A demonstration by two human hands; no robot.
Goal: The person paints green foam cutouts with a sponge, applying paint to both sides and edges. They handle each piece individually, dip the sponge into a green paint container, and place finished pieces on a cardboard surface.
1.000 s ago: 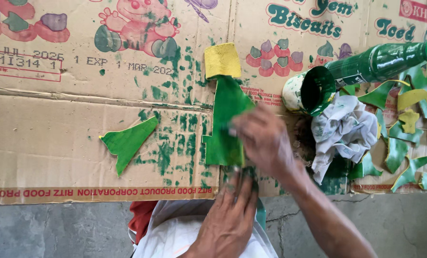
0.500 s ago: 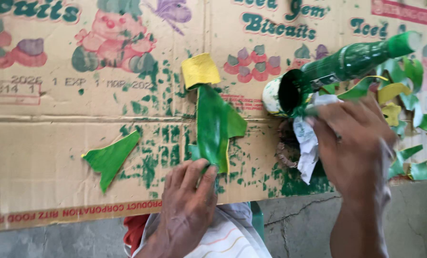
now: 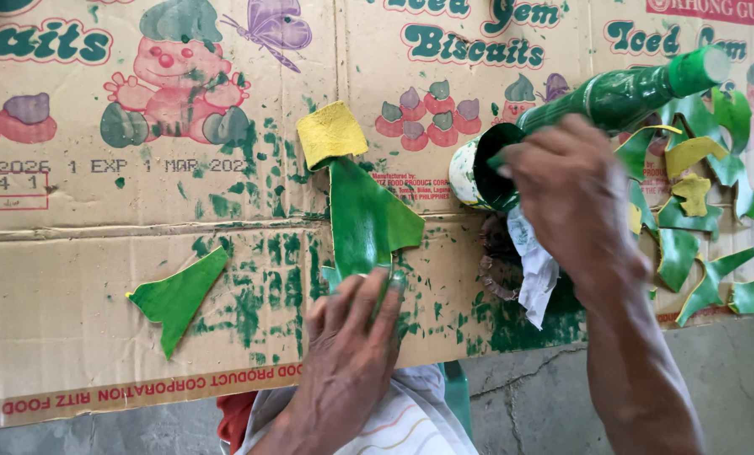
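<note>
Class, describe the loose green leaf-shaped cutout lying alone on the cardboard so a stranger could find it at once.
Start with the flattened cardboard box covering the work surface. On its lower left, left of the left hand pressing the large green piece, lies the small green cutout. Unlike that piece it has no yellow end, nothing touches it, and it lies far from the pile of cutouts at right.

A single head-worn camera looks steeply down, at close range, on a flattened printed cardboard sheet (image 3: 73, 278) spread over a concrete floor (image 3: 528, 396). The wearer's two forearms enter from the bottom edge, and the cardboard fills most of the view.
</note>
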